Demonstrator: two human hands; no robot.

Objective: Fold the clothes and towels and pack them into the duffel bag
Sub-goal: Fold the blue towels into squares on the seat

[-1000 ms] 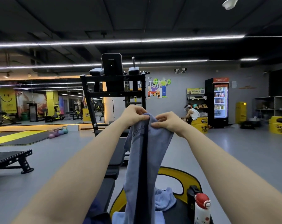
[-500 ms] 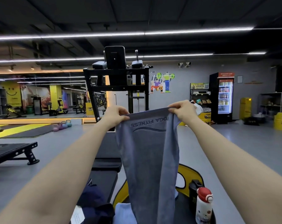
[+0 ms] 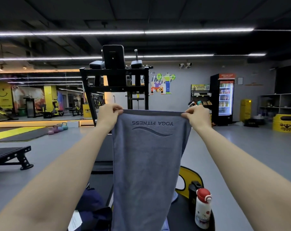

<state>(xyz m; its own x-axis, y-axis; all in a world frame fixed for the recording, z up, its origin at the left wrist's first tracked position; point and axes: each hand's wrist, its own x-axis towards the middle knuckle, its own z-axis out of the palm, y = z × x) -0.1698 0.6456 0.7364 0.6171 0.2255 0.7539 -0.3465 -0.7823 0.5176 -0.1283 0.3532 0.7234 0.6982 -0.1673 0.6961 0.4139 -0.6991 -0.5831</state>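
1. At chest height in front of the person, a blue-grey towel point(image 3: 146, 164) hung full length, its top hem stretched level between 2 hands and its embossed "YOGA FITNESS" lettering reading mirrored from this side.
2. The left hand point(image 3: 108, 116) pinched the top left corner, fingers curled over the hem; the right hand point(image 3: 197, 116) pinched the top right corner the same way. Both arms were extended forward.
3. The towel's lower end dropped out of view past the bottom of the frame, so whether it touched anything below could not be told.
4. Below and behind it lay a black-and-yellow duffel bag point(image 3: 191, 176), its yellow end panel showing just right of the towel, with a pale blue cloth point(image 3: 174, 197) peeking out at the towel's right edge.
5. A white bottle with a red cap point(image 3: 203, 209) stood at the bag's right side, a black bottle point(image 3: 193, 195) just behind it. Dark navy clothing point(image 3: 91, 204) lay to the towel's lower left, on a black bench point(image 3: 102, 165).
6. Judged from this, the step in hand was spreading the towel flat before its 1st fold; nothing of it was folded yet.
7. The next move probably called for bringing the 2 corners together to halve the width, keeping the hem taut so the edges matched, then lowering it for further folds before packing.
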